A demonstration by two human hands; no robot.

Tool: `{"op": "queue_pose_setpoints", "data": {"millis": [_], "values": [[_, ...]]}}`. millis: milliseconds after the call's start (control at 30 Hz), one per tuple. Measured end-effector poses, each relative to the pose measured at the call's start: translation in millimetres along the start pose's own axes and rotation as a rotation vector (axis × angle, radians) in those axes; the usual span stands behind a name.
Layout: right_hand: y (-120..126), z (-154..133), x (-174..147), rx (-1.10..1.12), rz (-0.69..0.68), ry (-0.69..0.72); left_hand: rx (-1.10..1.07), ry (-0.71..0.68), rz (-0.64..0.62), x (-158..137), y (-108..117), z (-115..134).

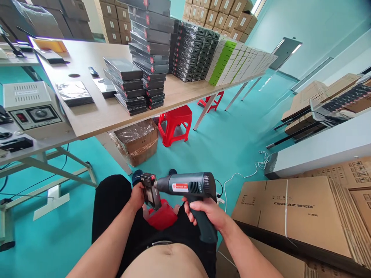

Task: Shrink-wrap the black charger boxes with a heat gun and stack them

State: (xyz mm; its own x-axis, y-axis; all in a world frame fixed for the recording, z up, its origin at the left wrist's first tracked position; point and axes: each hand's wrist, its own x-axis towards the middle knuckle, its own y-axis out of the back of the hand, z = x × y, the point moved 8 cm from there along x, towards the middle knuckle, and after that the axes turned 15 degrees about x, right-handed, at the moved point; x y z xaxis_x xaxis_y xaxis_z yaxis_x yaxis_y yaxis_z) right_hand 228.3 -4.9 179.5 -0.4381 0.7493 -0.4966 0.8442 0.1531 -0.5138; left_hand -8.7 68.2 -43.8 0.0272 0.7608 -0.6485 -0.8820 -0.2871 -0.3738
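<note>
Pale wood-look tabletop (pixel 94 117), running from near left to far right; on the near left end, a flat film-wrapped box (pixel 74 92), with a smaller box (pixel 106 88) to its right and a small dark object (pixel 93 71) beyond; at the far left corner, a dark flat case (pixel 52 57) and a yellow item (pixel 50 45); farther right, a short stack of dark boxes (pixel 127 85) beside a tall stack (pixel 150 46); then film-wrapped black goods (pixel 191 52) and a long row of white-and-green boxes (pixel 237 61); on the teal floor (pixel 232 131) below, red stools (pixel 176 116) and a film-wrapped carton (pixel 142 143).
</note>
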Motion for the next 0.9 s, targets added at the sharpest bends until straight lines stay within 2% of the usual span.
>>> {"op": "queue_pose_setpoints", "data": {"millis": [100,200,300,433,500,567,667,833,900], "values": [[-10,12,-14,-0.115,-0.125,-0.134,-0.060,0.033,-0.074,-7,-6,4],[-8,23,-30,-0.154,-0.201,-0.207,-0.092,0.059,-0.151,-18,-14,9],[11,31,-37,-0.101,-0.123,-0.213,-0.159,0.071,-0.281,-31,-26,16],[41,32,-36,-0.016,0.054,-0.121,-0.167,0.054,-0.377,-40,-37,25],[52,30,-34,0.037,0.109,-0.065,-0.006,0.015,-0.351,-38,-38,23],[61,26,-32,0.118,0.146,-0.011,0.181,-0.064,-0.268,-33,-35,21],[73,18,-30,0.238,0.199,0.046,0.304,-0.205,-0.138,-26,-29,20],[82,6,-26,0.309,0.222,0.060,0.655,-0.538,-0.040,-24,-26,35],[80,4,-23,0.296,0.210,0.051,0.731,-0.575,-0.035,-24,-24,37]]}}
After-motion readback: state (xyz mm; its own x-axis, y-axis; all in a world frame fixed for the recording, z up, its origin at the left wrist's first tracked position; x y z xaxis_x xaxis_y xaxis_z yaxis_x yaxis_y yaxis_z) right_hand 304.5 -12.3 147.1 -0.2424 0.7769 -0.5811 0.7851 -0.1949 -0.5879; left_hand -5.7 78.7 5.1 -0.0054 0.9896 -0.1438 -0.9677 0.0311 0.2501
